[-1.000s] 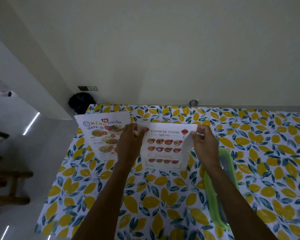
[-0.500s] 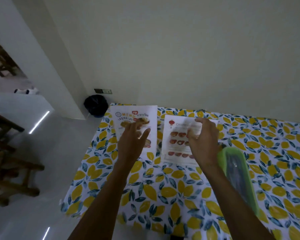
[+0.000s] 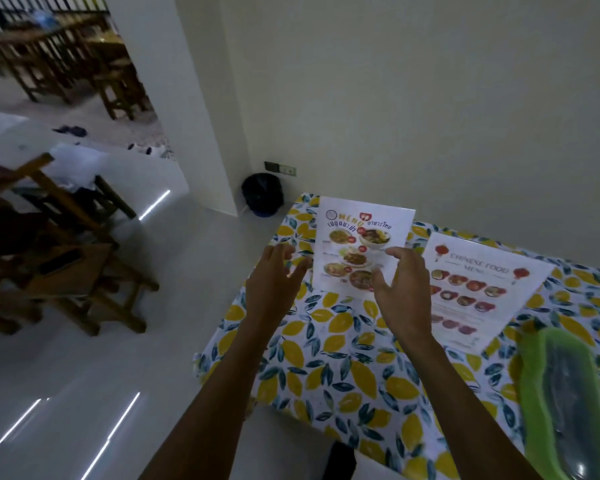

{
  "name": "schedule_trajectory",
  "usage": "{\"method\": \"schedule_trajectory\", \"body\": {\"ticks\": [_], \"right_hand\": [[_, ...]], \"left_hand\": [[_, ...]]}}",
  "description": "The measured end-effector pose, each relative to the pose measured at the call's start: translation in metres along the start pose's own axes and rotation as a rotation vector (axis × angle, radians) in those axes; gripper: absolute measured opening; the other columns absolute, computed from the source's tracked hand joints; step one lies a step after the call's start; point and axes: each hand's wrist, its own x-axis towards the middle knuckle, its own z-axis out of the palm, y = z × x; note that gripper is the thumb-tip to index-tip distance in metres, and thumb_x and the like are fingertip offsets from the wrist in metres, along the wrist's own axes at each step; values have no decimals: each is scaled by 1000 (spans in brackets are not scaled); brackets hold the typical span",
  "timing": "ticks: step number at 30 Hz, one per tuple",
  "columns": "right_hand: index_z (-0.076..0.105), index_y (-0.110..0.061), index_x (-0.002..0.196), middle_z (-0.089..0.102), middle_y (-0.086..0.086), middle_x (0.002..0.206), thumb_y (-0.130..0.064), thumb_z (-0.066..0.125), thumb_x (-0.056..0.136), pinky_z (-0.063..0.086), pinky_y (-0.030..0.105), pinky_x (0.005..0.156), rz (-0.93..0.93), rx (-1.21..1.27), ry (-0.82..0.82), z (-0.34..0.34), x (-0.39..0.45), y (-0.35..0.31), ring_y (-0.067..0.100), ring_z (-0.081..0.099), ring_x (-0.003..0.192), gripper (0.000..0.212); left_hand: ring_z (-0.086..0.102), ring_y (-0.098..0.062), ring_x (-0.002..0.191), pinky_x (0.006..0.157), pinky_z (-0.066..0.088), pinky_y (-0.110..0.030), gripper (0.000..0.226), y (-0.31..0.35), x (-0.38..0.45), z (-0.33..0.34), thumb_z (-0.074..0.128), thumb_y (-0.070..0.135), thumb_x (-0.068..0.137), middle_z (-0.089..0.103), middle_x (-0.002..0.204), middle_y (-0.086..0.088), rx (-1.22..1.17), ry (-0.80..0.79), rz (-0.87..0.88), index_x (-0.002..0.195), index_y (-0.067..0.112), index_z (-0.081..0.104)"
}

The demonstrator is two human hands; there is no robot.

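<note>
I have both hands out over the far left corner of the worktop (image 3: 347,362), which is covered in a lemon-print cloth. The Thai menu (image 3: 362,237) lies flat near that corner, at about 12 o'clock from my wrists, its top edge toward the wall. My left hand (image 3: 274,289) hangs just off the sheet's 9 o'clock edge, its fingers (image 3: 277,252) released and spread, grasping nothing. My right hand (image 3: 404,292) sits over the sheet's 5 o'clock corner, fingers (image 3: 402,253) likewise loose and fanned; I cannot tell whether they touch the paper or float above it. At 3 o'clock of the Thai menu, just beside it but apart, the Chinese food menu (image 3: 482,296) lies flat and slightly skewed. A green-lidded box (image 3: 534,382) rests at 5 o'clock of that sheet, near the worktop's right side. A black bin (image 3: 262,194) stands on the floor at 10 o'clock of the Thai menu, against the wall, and wooden chairs (image 3: 73,251) stand well apart at 9 o'clock.
</note>
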Motion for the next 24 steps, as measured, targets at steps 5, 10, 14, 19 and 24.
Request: {"method": "schedule_trajectory", "body": {"ticks": [5,10,14,19,24], "right_hand": [[49,-22,129,52,6,132,-29,64,91,51,47,91,47,27,-35,18,10,22,29,52,119,41],[40,-22,143,48,5,146,-29,62,95,53,46,95,205,109,-160,46,15,55,28,56,125,54],[14,-16,159,29,9,162,-35,62,94,45,48,109,390,140,-298,73,16,78,31,42,141,82],[-6,-13,158,20,12,165,-37,65,92,39,45,114,522,175,-319,101,28,95,32,32,147,100],[-9,-10,158,14,13,166,-30,66,93,37,43,112,567,137,-266,115,44,100,33,31,147,101]], "left_hand": [[64,-12,80,67,53,-36,36,-8,10,22,58,52,93,59,108,4,-3,-66,-12,114,23,60],[63,-15,78,65,53,-36,34,-14,26,61,59,51,92,59,108,4,12,-141,-18,111,23,57],[65,-21,93,71,55,-39,45,-25,37,96,59,54,91,57,116,-1,35,-253,-39,121,21,53],[34,-30,144,107,42,-48,90,-31,50,126,60,58,89,28,160,-11,88,-452,-215,155,11,21],[29,-30,148,112,37,-51,98,-35,66,141,62,57,89,23,164,-11,69,-524,-235,158,12,10]]}}
